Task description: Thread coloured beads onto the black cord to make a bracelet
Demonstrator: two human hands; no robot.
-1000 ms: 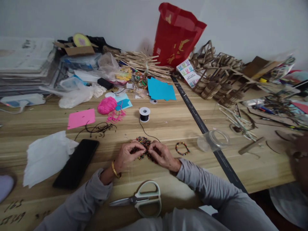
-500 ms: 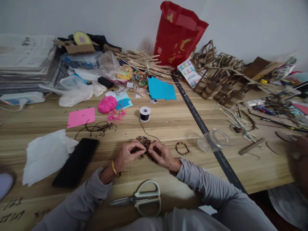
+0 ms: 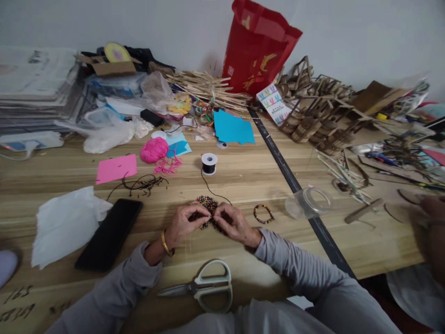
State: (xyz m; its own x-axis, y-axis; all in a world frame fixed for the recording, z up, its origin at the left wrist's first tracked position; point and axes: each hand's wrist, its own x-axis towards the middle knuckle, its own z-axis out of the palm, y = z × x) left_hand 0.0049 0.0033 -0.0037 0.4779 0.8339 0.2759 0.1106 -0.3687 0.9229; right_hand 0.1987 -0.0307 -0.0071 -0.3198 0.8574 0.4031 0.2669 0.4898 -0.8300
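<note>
On the wood-grain worktop (image 3: 257,255), before a pale wall (image 3: 174,28), the left hand (image 3: 187,220) and the right hand (image 3: 238,225) pinch fingertips together above beads (image 3: 207,204). What they grip is too small to tell.

Table (image 3: 52,287), lower left: handwritten "165"; below it, number ending "8369", leading digit unclear; marks to its right, illegible.
Box (image 3: 273,104), upper centre-right: "COFFEE", small line beside it illegible.
Bag (image 3: 259,55), top centre: gold marks, unreadable.
Paper stack (image 3: 34,74), upper left: print, too blurred.
</note>
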